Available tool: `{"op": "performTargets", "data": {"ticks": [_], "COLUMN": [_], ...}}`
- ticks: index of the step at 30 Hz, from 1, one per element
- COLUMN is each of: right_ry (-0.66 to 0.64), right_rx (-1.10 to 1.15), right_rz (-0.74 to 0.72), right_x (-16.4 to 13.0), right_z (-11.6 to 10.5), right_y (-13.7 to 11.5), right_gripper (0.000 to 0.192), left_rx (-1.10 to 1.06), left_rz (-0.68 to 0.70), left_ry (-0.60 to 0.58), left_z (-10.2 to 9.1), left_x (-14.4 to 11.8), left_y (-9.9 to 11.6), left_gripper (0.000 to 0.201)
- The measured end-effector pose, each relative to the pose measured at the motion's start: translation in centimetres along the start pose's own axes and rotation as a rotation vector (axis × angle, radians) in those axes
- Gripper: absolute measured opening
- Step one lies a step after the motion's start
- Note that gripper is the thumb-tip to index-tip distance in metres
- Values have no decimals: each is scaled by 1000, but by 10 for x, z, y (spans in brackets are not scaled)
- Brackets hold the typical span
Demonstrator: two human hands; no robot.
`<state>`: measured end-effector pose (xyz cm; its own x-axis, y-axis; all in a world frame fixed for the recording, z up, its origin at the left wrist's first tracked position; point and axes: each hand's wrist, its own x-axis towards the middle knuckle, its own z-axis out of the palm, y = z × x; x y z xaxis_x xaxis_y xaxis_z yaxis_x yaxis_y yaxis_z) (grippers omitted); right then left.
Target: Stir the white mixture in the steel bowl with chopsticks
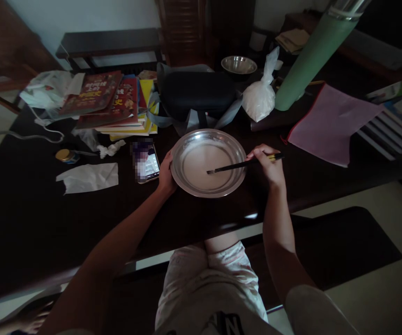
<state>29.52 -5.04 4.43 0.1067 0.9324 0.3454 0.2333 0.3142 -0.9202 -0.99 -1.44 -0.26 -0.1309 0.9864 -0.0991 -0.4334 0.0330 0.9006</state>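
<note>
Table: dark brown, wooden, glossy (30, 223), spread before the seated person.
Bag: a black, rounded case-like bag with grey straps (197, 88), beyond the bowl.
Books: a loose pile of red- and yellow-covered paper books (117, 102), left of the bag.
Bottle: a tall green cylindrical bottle with a shiny metal band (312, 65), to the right.
Bowl: a round, wide-rimmed, shiny steel bowl (208, 191) at the table's near side, between both hands, holding a pale, smooth mixture (196, 160).
Plastic bag: clear, knotted, filled with something white (259, 100), just beside the bottle.
Left hand: grasping the bowl's left rim (167, 172).
Right hand: gripping the chopsticks near their gold-marked end (269, 163), by the bowl's right rim.
Chopsticks: dark and slender (229, 166), slanting into the bowl, tips at the mixture; one or two, cannot tell.
Phone: flat, rectangular, lit screen (148, 160), just beside the left hand.
Jar: small, yellow-lidded (66, 156), farther left.
</note>
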Motion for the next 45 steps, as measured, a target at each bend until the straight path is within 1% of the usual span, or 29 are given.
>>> {"op": "performTargets", "data": {"ticks": [2,3,4,7,8,9,12,13,14,18,19,20,23,24,26,28,29,30,33,34,35,39,40,44,45], "right_ry": [-85,-98,-83,51,74,70,-62,-93,-95,49,57,38,-78,-90,-36,50,65,55,-62,-81,-73,73,71,-80,-86], "right_rx": [-34,-55,-69,-50,-34,-22,-31,-43,-53,-46,-37,-33,-57,-67,-63,-24,-2,13,-13,-34,-50,-23,-6,-15,-30], "right_rz": [-19,-31,-39,-22,-11,-1,-6,-16,-27,-20,-10,-4,-30,-45,-59,-42,-29,-18,-25,-36,-45,-26,-14,-24,-34], "right_x": [1,1,1,2,1,1,1,1,1,1,1,1,1,1,1,1,1,1,1,2,2,1,1,1,1], "right_z": [1,1,1,0,0,0,1,2,2,1,0,0,1,1,1,0,0,0,1,2,2,0,0,2,2], "right_y": [0,0,1,1,1,1,-1,-1,-1,0,0,0,1,2,3,4,4,4,4,4,4,3,3,1,1], "right_gripper": [47,47,47,47,48,48,48,48,48,47,47,47,47,46,45,44,44,45,47,47,47,47,47,46,45], "left_rx": [4,8,10,7,4,3,1,2,3,-3,-6,-6,-1,1,-3,-22,-35,-47,-58,-53,-47,-31,-33,-35,-30], "left_rz": [-12,-16,-17,-8,-2,0,-6,-10,-12,1,6,9,2,-1,-3,-9,-13,-17,-17,-14,-11,-8,-11,-9,-5], "left_ry": [-7,-11,-13,-12,-8,-6,-13,-17,-17,-11,-11,-12,-18,-20,-19,-9,0,8,9,5,2,2,-2,-22,-21], "left_z": [0,1,1,0,0,0,-2,-2,-2,0,0,0,0,0,0,0,0,1,1,1,0,-2,-3,-3,-3], "left_x": [0,-1,-1,-1,-1,-1,0,0,0,0,0,0,0,0,0,0,0,0,0,0,0,1,1,1,1], "left_y": [1,1,1,2,1,1,0,0,0,-1,-1,-1,0,0,1,1,1,1,0,-1,-1,-2,-2,-1,-1], "left_gripper": [26,27,28,28,28,28,26,25,24,26,26,26,24,23,22,22,22,22,23,24,25,27,27,26,26]}}
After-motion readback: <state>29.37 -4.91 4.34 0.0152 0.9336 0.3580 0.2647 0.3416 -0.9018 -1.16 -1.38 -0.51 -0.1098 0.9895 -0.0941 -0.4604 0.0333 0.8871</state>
